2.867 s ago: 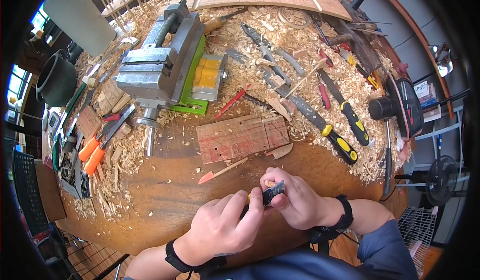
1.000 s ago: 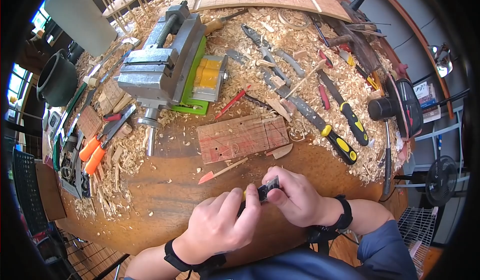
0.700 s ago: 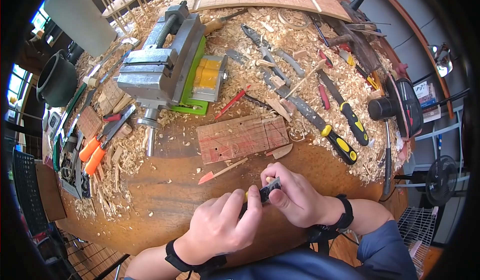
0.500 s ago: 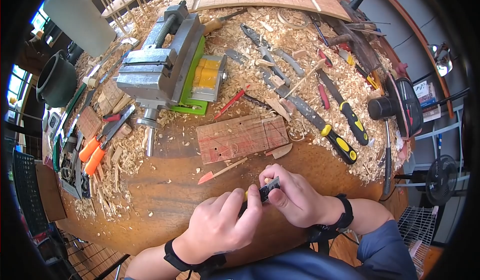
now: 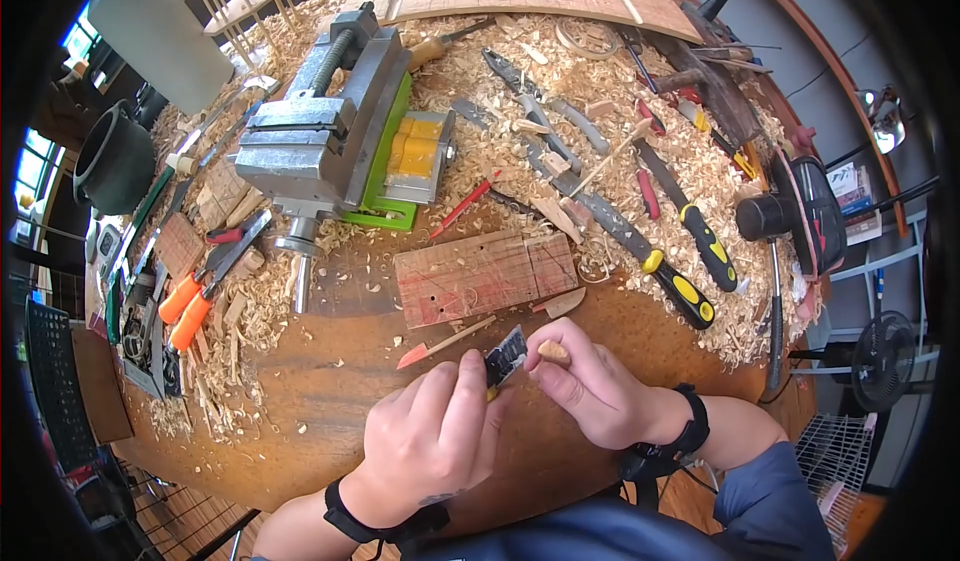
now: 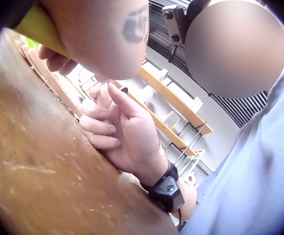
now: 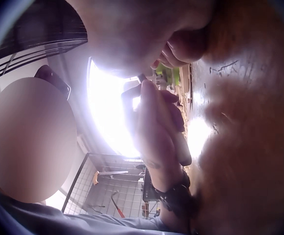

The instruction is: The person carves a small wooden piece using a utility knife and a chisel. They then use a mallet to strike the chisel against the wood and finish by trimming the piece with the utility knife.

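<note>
In the head view the left hand (image 5: pixel 425 446) grips a black and yellow cutter (image 5: pixel 506 355), its wide blade pointing up and to the right. Just right of the blade, the right hand (image 5: pixel 600 391) pinches a small pale wooden piece (image 5: pixel 553 352) between thumb and fingers. Blade tip and fingertips nearly meet; whether they touch I cannot tell. The left wrist view shows the right hand (image 6: pixel 127 132) with curled fingers, the left hand (image 6: pixel 102 34) large above it. In the right wrist view the left hand (image 7: pixel 159 132) is partly in shadow.
A red-marked board (image 5: pixel 465 279) and a red-tipped stick (image 5: pixel 445 342) lie beyond the hands. Farther back stands a metal vise (image 5: pixel 310 131). Files with yellow-black handles (image 5: pixel 680 291) lie among shavings at right, orange-handled tools (image 5: pixel 188 313) at left, and a mallet (image 5: pixel 764 218) by the right edge.
The left hand has shifted left and tilted the blade more upright, away from the wooden piece. The right hand has moved slightly right and down, and more of the wooden piece shows.
</note>
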